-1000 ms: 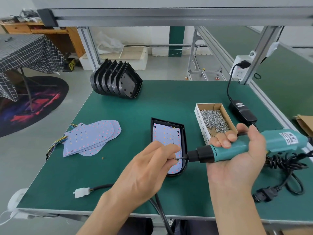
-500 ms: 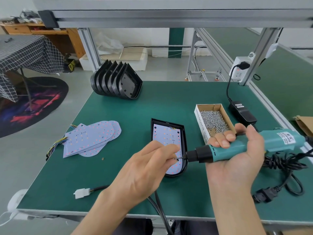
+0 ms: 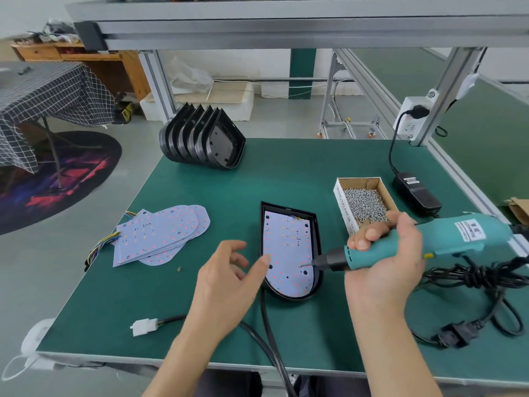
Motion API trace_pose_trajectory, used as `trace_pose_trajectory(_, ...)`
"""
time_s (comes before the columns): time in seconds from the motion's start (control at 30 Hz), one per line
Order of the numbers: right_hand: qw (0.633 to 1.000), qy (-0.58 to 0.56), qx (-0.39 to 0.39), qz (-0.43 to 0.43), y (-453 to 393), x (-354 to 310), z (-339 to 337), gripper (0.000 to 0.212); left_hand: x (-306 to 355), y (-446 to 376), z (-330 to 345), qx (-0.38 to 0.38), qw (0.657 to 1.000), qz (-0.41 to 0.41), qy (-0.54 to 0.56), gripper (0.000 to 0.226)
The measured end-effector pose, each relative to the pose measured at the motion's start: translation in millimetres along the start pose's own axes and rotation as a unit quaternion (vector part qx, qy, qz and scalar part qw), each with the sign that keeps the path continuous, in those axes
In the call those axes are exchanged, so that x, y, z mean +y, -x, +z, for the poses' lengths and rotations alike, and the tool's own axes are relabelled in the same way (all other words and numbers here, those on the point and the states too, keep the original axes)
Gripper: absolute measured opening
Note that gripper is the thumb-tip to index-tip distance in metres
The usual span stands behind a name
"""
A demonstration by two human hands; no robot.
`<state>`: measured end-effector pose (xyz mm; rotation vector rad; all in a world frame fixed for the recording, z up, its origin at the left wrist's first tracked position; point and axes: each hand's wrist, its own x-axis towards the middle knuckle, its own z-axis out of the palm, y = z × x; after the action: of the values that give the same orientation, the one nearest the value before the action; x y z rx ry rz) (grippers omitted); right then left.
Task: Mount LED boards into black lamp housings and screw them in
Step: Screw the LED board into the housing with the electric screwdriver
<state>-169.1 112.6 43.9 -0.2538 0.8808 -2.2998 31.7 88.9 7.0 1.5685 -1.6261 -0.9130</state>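
Green mat [image 3: 286, 179] bare between housing stack [image 3: 203, 138] and screw box [image 3: 363, 202] (coiled cable [image 3: 469, 276] crowds right edge)

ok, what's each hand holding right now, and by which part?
Right hand grips the electric screwdriver around the front of its teal body. Left hand holds nothing, fingers loosely open.

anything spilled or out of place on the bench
One small thing: a lone brownish bit lies loose on the green mat, just below the stack of boards, far from the screw box. It is too small to identify. Nothing else looks spilled or damaged.
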Motion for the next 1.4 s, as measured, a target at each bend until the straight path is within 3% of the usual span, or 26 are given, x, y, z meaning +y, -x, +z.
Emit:
trace_pose_trajectory(0.17,0.999,0.025,-0.020,-0.012,5,17,4,0.017,10,-21,8,-0.090,0.990,-0.077,-0.082,0.056)
trace_pose_trajectory(0.33,0.996,0.064,-0.053,-0.029,10,25,2,0.007,16,-35,16,-0.126,0.981,-0.078,-0.129,0.030)
trace_pose_trajectory(0.93,0.968,0.155,-0.165,-0.110,20,28,7,0.008,14,-29,24,-0.080,0.993,-0.049,-0.077,0.033)
trace_pose_trajectory(1.4,0.972,0.156,-0.156,-0.086,19,32,12,0.018,10,-28,26,-0.069,0.994,-0.049,-0.064,0.036)
